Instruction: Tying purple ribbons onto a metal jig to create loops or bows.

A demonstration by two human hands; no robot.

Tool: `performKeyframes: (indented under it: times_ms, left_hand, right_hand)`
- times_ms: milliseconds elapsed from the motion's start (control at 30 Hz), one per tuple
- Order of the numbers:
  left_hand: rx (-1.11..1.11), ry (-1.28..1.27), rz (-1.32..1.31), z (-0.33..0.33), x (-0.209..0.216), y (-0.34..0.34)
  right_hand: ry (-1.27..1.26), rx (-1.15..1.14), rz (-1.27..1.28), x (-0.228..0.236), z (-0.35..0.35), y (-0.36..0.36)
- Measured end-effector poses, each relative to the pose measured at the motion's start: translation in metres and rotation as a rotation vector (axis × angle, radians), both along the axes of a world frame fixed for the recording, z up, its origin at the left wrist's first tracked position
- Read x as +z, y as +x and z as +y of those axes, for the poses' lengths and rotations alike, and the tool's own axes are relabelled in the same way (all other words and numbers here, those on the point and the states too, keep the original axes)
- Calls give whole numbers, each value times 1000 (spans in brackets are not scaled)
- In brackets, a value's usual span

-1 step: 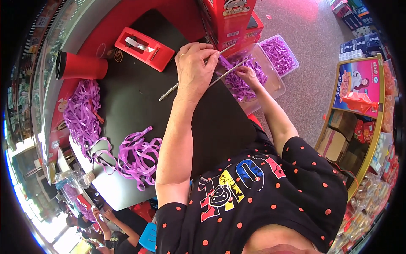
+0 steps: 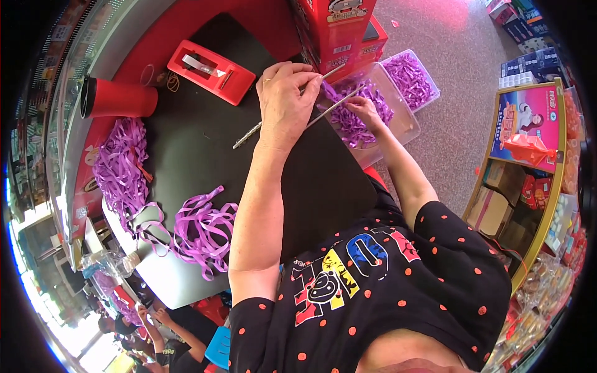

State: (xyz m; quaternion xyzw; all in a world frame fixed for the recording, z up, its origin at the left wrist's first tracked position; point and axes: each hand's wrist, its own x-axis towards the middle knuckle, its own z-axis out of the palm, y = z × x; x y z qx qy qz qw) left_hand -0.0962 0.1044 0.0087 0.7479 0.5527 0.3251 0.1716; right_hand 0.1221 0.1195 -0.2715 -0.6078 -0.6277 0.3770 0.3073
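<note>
1. I see a red tumbler [image 2: 124, 99] with a black lid.
2. Near it, I have a red box-shaped device [image 2: 235, 90].
3. Rightward, I see a gold-framed cabinet [image 2: 505, 146].
4. At my lower left, a blue stool [image 2: 217, 348].

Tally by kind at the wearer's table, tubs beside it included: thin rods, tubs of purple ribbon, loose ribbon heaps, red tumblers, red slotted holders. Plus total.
Thin rods: 2
Ribbon tubs: 2
Ribbon heaps: 2
Red tumbler: 1
Red slotted holder: 1
Total: 8
</note>
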Motion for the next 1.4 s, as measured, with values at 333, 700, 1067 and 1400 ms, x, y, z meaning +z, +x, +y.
performKeyframes:
  times_ms: [333,700,1067,1400]
  left_hand:
    - [24,18,-46,0,-4,-2]
    - [23,18,-35,1,-2,0]
    - [12,43,-29,1,-6,0]
    - [18,14,30,0,-5,-6]
  right_hand:
    - [-416,-361,1467,37,13,-33]
    - [-168,-144,51,17,-12,-42]
    - [278,152,12,-7,-63,-8]
    - [200,175,22,64,-169,48]
